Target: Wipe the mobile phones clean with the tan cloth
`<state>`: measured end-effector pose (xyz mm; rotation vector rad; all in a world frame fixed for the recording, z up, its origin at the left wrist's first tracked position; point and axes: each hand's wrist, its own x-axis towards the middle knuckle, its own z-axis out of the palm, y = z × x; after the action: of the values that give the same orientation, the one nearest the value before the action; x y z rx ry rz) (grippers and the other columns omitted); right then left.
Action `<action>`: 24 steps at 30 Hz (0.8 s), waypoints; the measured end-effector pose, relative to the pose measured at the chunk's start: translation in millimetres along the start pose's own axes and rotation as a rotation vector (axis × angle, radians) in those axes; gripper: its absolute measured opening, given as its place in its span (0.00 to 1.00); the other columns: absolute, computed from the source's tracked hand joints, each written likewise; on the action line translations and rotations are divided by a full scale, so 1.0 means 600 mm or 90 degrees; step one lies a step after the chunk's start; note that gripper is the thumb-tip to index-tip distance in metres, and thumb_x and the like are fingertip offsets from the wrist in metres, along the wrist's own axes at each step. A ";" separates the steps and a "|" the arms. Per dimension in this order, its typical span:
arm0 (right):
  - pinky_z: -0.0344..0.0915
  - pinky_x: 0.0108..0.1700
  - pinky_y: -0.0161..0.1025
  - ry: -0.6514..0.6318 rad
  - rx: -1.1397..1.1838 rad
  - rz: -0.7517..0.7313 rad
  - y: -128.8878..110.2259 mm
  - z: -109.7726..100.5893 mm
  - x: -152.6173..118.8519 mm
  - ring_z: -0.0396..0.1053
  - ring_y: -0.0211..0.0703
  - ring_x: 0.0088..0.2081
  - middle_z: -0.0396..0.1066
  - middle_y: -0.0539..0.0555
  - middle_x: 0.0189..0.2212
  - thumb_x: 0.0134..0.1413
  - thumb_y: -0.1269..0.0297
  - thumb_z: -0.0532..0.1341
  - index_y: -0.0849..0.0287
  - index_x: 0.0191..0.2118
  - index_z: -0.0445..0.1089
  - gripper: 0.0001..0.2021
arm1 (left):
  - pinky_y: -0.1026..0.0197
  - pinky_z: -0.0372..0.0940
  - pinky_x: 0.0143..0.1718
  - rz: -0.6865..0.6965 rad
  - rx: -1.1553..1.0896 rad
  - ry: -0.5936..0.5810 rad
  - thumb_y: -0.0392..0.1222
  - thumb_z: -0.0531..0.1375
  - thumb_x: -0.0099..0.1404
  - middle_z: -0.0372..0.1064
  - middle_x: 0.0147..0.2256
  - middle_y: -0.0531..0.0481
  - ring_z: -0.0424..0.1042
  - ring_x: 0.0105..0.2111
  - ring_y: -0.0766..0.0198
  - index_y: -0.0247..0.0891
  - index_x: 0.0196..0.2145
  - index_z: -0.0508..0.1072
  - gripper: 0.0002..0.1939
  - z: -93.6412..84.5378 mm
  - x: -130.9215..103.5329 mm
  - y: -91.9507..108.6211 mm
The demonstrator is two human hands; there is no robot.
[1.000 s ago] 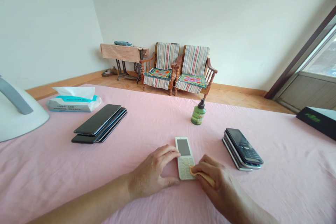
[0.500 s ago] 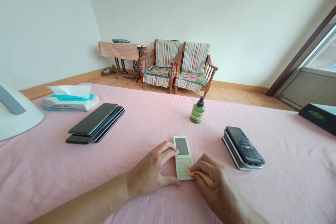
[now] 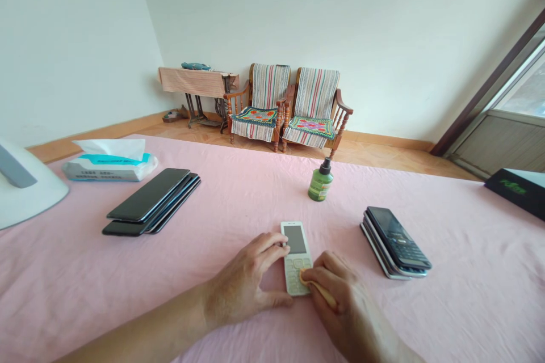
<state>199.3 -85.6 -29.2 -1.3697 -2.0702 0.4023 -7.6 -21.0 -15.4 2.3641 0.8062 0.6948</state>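
Note:
A white keypad phone point(image 3: 297, 241) lies face up on the pink cloth point(image 3: 238, 198), its dark screen toward the far side. My left hand point(image 3: 247, 275) rests at its left edge, fingertips beside the screen and thumb by the bottom corner, with the fingers and thumb spread around that side. A folded yellow cloth point(image 3: 322, 292) is pinched in my right hand point(image 3: 343, 289), and its tip presses on the phone's keys. The lower right part of the phone is partly hidden by the right fingers.
Ahead stands a green spray bottle point(image 3: 321, 181). Stacked phones point(image 3: 398, 241) are at the right, stacked smartphones point(image 3: 149, 195) at the left. Behind those lies a tissue pack point(image 3: 108, 167). A white object point(image 3: 32, 190) stands far left, a black box point(image 3: 515, 190) far right.
My right hand has slid the yellow cloth slightly left across the phone's keys. My left hand stays at the phone's left edge.

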 end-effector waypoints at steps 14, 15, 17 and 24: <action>0.63 0.35 0.37 0.062 0.062 0.000 -0.012 0.001 0.010 0.66 0.42 0.34 0.65 0.53 0.31 0.59 0.79 0.52 0.57 0.33 0.68 0.11 | 0.48 0.62 0.56 0.026 0.034 -0.004 0.43 0.73 0.49 0.66 0.54 0.39 0.66 0.53 0.49 0.37 0.52 0.69 0.34 -0.006 0.002 -0.004; 0.62 0.34 0.37 0.067 0.049 0.008 -0.008 -0.002 0.008 0.66 0.42 0.33 0.65 0.53 0.31 0.58 0.78 0.53 0.58 0.32 0.68 0.11 | 0.48 0.63 0.56 0.025 0.031 -0.004 0.44 0.74 0.49 0.66 0.54 0.40 0.66 0.53 0.49 0.37 0.52 0.70 0.34 -0.006 0.002 -0.004; 0.61 0.33 0.38 0.070 0.028 0.014 -0.002 -0.005 0.005 0.65 0.42 0.32 0.64 0.53 0.30 0.57 0.78 0.53 0.58 0.31 0.68 0.10 | 0.47 0.62 0.56 0.026 0.030 -0.001 0.46 0.75 0.47 0.67 0.53 0.39 0.66 0.53 0.49 0.37 0.51 0.70 0.34 -0.005 0.002 -0.004; 0.59 0.34 0.39 0.035 0.005 -0.028 -0.015 0.012 0.006 0.64 0.44 0.34 0.65 0.54 0.32 0.56 0.80 0.53 0.58 0.34 0.70 0.12 | 0.49 0.63 0.55 0.029 0.030 0.018 0.41 0.72 0.49 0.66 0.53 0.40 0.67 0.52 0.49 0.37 0.51 0.70 0.31 0.000 0.004 0.001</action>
<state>187.2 -85.4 -28.6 -1.3141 -2.0479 0.3504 -5.5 -19.9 -14.2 2.4269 0.7904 0.7369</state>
